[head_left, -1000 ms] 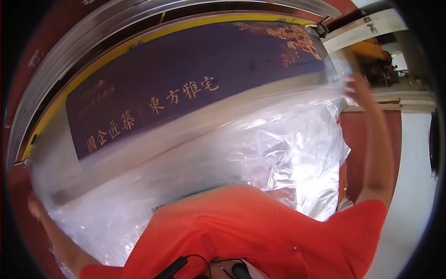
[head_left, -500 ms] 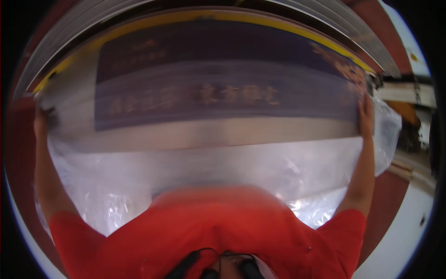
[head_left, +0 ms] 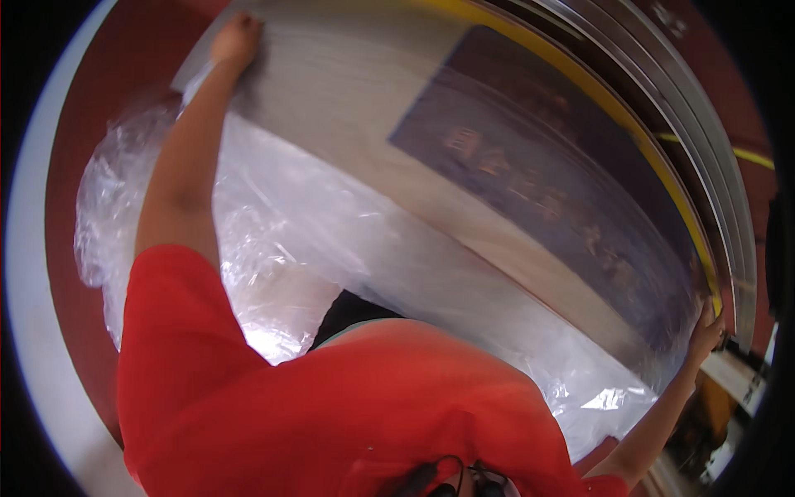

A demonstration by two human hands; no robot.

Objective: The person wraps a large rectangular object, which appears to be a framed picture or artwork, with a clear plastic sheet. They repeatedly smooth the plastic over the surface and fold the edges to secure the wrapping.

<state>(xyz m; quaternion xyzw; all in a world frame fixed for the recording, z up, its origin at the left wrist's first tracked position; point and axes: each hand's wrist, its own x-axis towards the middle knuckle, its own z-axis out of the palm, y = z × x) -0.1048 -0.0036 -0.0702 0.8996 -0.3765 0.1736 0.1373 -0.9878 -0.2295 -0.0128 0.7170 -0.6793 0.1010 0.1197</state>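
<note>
Here, both hands carry a large flat panel wrapped in clear plastic.
Left hand (head_left: pixel 236 40) and right hand (head_left: pixel 704 331) clamp opposite ends of the panel (head_left: pixel 431 166), held tilted before the chest; a level, firm grip seems wise, as loose plastic wrap (head_left: pixel 273 248) sags beneath.

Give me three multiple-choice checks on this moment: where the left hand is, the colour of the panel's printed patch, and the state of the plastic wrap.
1. Where is the left hand?
A. on the upper-left corner of the long flat panel
B. on the red floor
C. at the panel's middle

2. What colour is the printed patch on the panel?
A. bright green
B. dark blue-purple
C. white

3. What state is the clear plastic wrap in?
A. rolled tight on a tube
B. folded into a neat square
C. loose and crumpled under the panel

Answers: 1 A, its grip is on that corner, while the right hand holds the far end. 2 B, the patch shows dark blue-purple against pale board. 3 C, it bunches loosely beside the left arm.
</note>
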